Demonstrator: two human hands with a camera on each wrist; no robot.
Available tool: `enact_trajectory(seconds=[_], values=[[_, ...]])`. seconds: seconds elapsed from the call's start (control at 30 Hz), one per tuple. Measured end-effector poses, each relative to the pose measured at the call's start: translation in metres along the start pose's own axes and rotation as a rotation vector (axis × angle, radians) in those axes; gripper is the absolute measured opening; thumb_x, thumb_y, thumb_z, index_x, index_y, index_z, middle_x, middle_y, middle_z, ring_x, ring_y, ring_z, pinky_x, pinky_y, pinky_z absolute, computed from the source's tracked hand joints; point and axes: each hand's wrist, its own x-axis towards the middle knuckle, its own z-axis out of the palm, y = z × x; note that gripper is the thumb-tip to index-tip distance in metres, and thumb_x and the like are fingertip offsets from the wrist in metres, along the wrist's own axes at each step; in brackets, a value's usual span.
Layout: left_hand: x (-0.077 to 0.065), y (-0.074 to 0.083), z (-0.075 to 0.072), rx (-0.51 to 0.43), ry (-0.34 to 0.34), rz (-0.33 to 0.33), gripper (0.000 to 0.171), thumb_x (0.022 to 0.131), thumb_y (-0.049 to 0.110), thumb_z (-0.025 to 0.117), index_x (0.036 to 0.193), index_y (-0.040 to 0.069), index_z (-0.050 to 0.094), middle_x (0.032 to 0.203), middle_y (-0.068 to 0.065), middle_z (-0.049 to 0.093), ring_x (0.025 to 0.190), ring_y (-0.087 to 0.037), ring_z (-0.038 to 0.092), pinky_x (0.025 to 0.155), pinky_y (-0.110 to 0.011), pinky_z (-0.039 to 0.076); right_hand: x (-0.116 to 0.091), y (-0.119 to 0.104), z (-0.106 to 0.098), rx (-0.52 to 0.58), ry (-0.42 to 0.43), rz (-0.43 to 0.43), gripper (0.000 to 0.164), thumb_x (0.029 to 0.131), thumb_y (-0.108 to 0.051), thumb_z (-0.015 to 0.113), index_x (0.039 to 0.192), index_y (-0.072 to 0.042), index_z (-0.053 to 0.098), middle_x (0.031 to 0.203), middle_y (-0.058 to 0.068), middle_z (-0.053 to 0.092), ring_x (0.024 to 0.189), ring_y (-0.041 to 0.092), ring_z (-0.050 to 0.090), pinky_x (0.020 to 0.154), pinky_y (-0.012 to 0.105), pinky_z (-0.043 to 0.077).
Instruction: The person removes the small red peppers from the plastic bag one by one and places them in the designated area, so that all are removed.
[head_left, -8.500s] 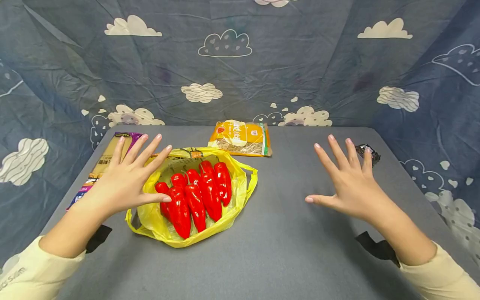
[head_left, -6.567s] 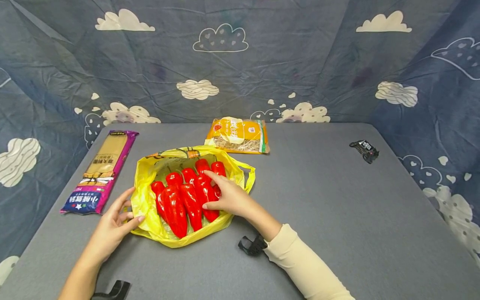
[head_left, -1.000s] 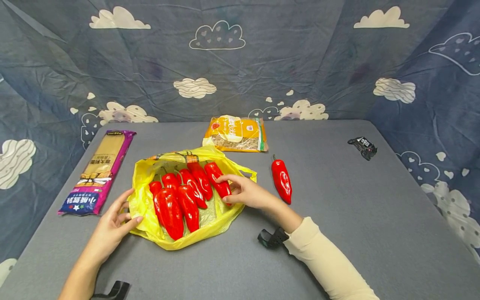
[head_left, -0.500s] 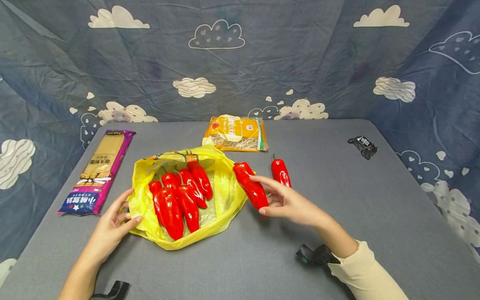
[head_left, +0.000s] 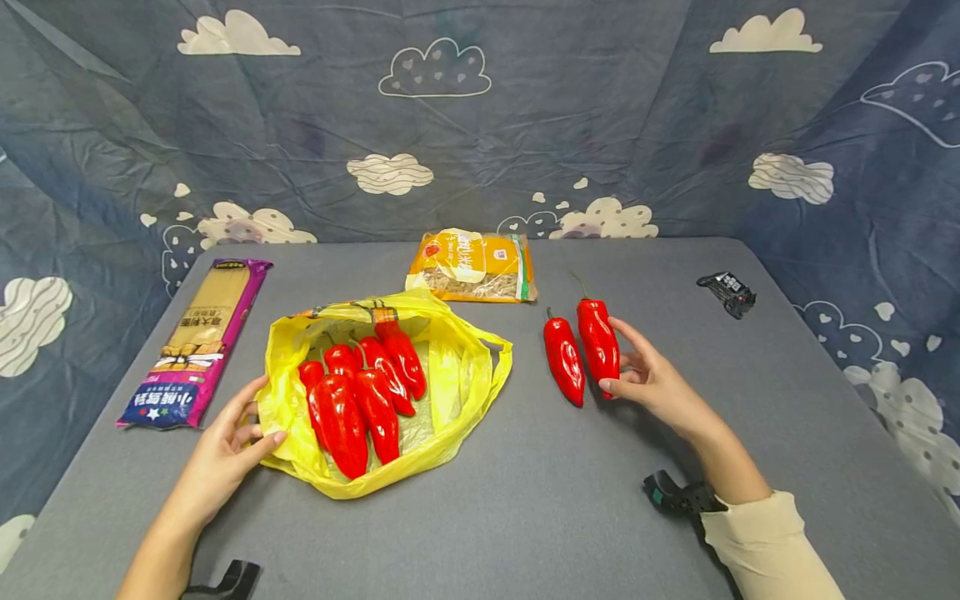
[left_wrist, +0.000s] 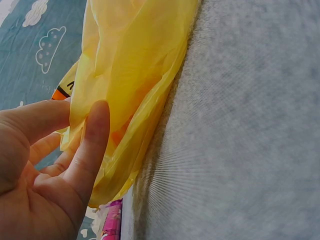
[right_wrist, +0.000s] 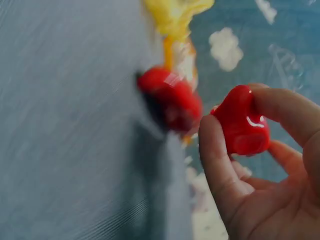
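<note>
My right hand (head_left: 663,392) pinches a red pepper (head_left: 597,337) by its lower part, thumb on one side and fingers on the other. In the right wrist view this held pepper (right_wrist: 242,125) looks lifted off the table. Just left of it a second red pepper (head_left: 562,360) lies on the cloth, not touched. My left hand (head_left: 225,450) holds the left side of a yellow plastic bag (head_left: 457,433). Its thumb and fingers sit on either side of the thin film (left_wrist: 135,65) in the left wrist view. Several red peppers (head_left: 341,429) lie inside the open bag.
A purple-edged pack of noodles (head_left: 195,342) lies at the left. An orange food packet (head_left: 472,267) is at the back centre, and a small black wrapped item (head_left: 727,293) at the back right. Patterned cloth walls (head_left: 555,125) enclose the grey table (head_left: 525,517).
My right hand has taken a pepper from the right side of the bag and carried it right, past the one on the table. My left hand has stayed at the bag.
</note>
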Motion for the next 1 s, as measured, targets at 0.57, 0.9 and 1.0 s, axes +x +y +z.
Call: enact_trajectory(seconds=[0.57, 0.9, 1.0], values=[[-0.001, 0.001, 0.0, 0.038, 0.014, -0.005, 0.069, 0.083, -0.005, 0.06, 0.141, 0.008, 0.026, 0.105, -0.011, 0.044, 0.076, -0.01, 0.058, 0.059, -0.019, 0.047, 0.006, 0.025, 0.001, -0.065, -0.008, 0.088, 0.078, 0.08, -0.006, 0.066, 0.143, -0.011, 0.02, 0.1, 0.023, 0.045, 0.065, 0.021, 0.058, 0.06, 0.033, 0.05], [-0.001, 0.002, 0.0, 0.057, 0.013, -0.019, 0.07, 0.083, -0.004, 0.06, 0.142, 0.01, 0.025, 0.106, -0.012, 0.042, 0.076, -0.007, 0.057, 0.058, -0.018, 0.047, 0.007, 0.026, -0.002, -0.178, 0.045, 0.044, 0.075, 0.081, -0.012, 0.067, 0.142, -0.01, 0.023, 0.112, 0.023, 0.043, 0.07, 0.019, 0.052, 0.053, 0.03, 0.044], [-0.001, 0.002, 0.001, 0.056, 0.013, -0.02, 0.07, 0.083, -0.005, 0.06, 0.142, 0.009, 0.024, 0.106, -0.011, 0.042, 0.075, -0.006, 0.057, 0.058, -0.018, 0.047, 0.007, 0.024, -0.004, -0.192, 0.065, 0.033, 0.074, 0.081, -0.011, 0.067, 0.141, -0.007, 0.024, 0.117, 0.024, 0.04, 0.077, 0.023, 0.051, 0.054, 0.029, 0.042]])
